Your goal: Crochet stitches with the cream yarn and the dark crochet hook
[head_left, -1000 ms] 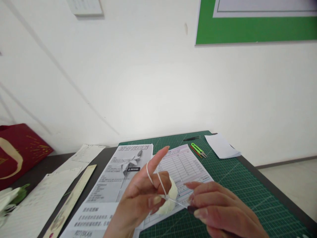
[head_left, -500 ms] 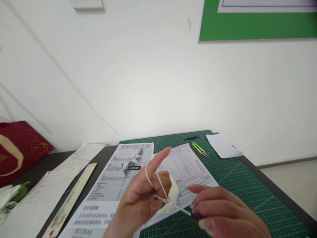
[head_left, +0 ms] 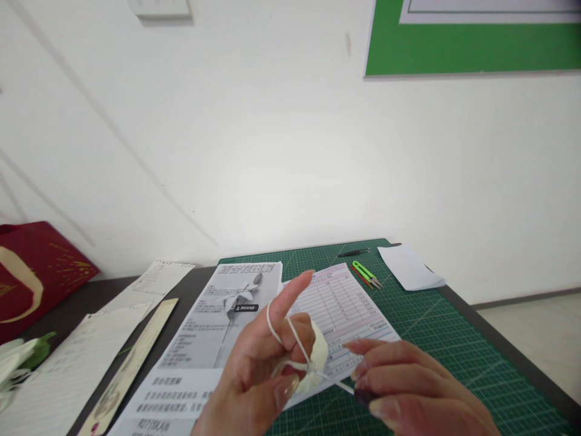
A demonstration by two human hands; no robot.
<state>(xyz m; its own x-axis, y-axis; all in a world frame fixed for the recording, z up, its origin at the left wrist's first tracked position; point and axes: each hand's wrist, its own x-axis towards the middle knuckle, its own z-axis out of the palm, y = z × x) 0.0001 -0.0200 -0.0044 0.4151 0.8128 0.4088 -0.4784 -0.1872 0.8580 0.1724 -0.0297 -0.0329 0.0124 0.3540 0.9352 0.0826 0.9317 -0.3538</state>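
Around the raised index finger of my left hand point(head_left: 267, 357) runs a loop of white yarn point(head_left: 297, 336). The thumb and the curled fingers of that hand pinch the yarn's lower end. My right hand point(head_left: 408, 381) grips a crochet hook point(head_left: 338, 381) by its dark handle. Its thin metal shaft points left, and its tip meets the yarn beside my left fingertips. Behind my left hand sits a pale cream ball of yarn point(head_left: 321, 351), partly hidden by the fingers. Whether the hook's tip is through a loop is too small to tell.
Under my hands are a green cutting mat point(head_left: 426, 327), a printed flower sheet point(head_left: 190, 339) and a ruled form point(head_left: 336, 297). Green thread snips point(head_left: 365, 272), tweezers point(head_left: 354, 252) and white paper point(head_left: 408, 266) lie farther back. Leftward are a ruler point(head_left: 131, 363), handwritten sheets point(head_left: 86, 345) and a red bag point(head_left: 54, 266).
My left thumb has shifted slightly, and a small loop of yarn now shows above it. My right hand with the hook has moved a little to the right.
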